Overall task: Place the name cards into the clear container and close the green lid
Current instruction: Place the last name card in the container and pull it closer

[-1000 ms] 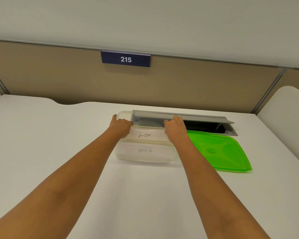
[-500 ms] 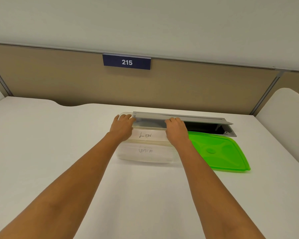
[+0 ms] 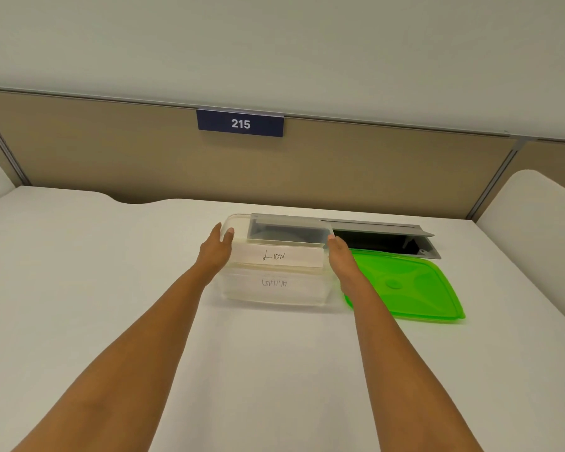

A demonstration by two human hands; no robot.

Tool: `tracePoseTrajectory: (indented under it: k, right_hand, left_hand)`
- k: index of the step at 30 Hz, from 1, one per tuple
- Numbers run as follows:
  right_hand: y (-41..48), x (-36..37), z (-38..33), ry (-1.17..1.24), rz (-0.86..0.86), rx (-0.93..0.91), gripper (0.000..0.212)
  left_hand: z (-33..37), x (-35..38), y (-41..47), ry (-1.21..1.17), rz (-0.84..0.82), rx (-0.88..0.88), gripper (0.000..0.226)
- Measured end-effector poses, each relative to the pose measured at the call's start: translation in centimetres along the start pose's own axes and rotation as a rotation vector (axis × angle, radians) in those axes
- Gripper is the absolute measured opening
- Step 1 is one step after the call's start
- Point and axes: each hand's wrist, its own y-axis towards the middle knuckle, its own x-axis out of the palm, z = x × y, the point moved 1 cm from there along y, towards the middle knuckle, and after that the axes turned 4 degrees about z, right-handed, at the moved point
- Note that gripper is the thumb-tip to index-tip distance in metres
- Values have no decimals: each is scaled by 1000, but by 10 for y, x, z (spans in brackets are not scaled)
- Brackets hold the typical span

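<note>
Container: clear container (image 3: 274,288) on the white bench (image 3: 79,288), uncovered.
Cards: name cards (image 3: 276,256) inside it, top one reading "LION".
Left hand: left hand (image 3: 215,252) spread loose at the container's left end, gripping nothing.
Right hand: right hand (image 3: 341,257) flat by its right end, unclenched.
Lid: green lid (image 3: 408,285) flat on the bench, just right of the container.

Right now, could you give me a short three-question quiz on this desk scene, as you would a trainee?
1. True or false: the flat green plastic lid is on the clear plastic container.
2. What word shows on the white paper name card at the top?
3. Which hand is nearer the lid: A left hand, B right hand?

Key: 1 false, it lies on the white desk beside it; 2 Lion; 3 B.
</note>
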Motion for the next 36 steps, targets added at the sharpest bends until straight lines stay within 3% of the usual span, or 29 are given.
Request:
tracePoseTrajectory:
  k: [4,8,13,17,25,36]
  right_hand:
    - [1,4,7,237,-32,120,49]
    - [1,6,8,374,-28,182,47]
    - [-1,7,6,450,-50,188,38]
    - [-18,6,6,471,-69,154,28]
    - [-78,1,-2,463,4,163,43]
    - [-183,14,-4,459,-9,119,38]
  left_hand:
    - [-3,-1,3,-332,-42,-147,50]
    - [-3,0,2,-485,-56,-228,44]
    - [-2,-2,-1,-545,-49,-278,41]
    - [-4,-9,-13,-559,-45,-281,26]
    - [1,-44,-68,-601,-3,-233,31]
    - [-37,-97,-146,-613,-26,-211,26]
